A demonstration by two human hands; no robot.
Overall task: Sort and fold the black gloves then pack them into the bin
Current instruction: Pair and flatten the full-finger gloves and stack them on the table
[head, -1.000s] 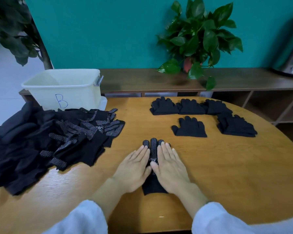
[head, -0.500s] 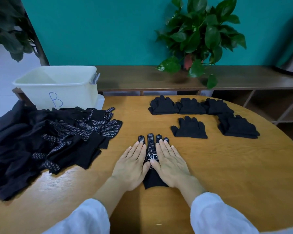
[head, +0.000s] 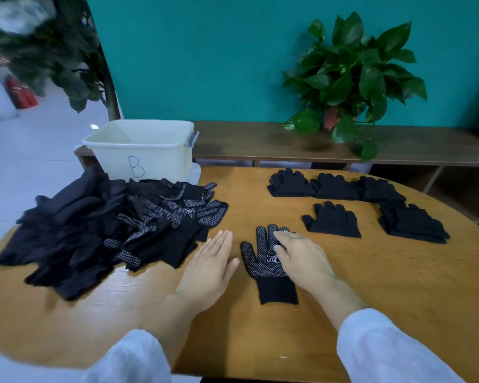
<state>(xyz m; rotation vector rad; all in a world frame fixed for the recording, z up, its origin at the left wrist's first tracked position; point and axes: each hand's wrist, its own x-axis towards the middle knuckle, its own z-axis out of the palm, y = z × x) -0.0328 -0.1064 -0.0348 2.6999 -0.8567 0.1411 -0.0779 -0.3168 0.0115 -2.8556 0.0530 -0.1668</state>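
My right hand (head: 302, 257) lies flat on the dotted glove (head: 263, 261) in front of me, fingers straight and spread over its right half, so that side of the glove is hidden under my palm. My left hand (head: 209, 265) is flat too, fingers straight and together, just left of the glove and not touching it; whether it rests on the table (head: 371, 286) or hangs a little above I cannot tell. The glove lies palm up, white dots showing, fingers pointing away from me and its plain black cuff toward me. Both my sleeves (head: 385, 349) are white. To my left sits a big loose heap (head: 108, 230) of black gloves, some turned dotted side up, spilling close to the table's left edge. Behind the heap, at the table's far left, stands the pale bin (head: 141, 150) with a blue "B" written on its front; I cannot see its bottom from here. On the far right side of the table lie neat stacks (head: 335, 186) of black gloves, three in a row at the back, one more stack (head: 412, 223) right of them and nearer, and a single flat glove (head: 333, 221) just beyond my right hand. Past the table runs a low wooden shelf (head: 260, 142) against a teal wall, with a leafy plant (head: 354, 76) on it.
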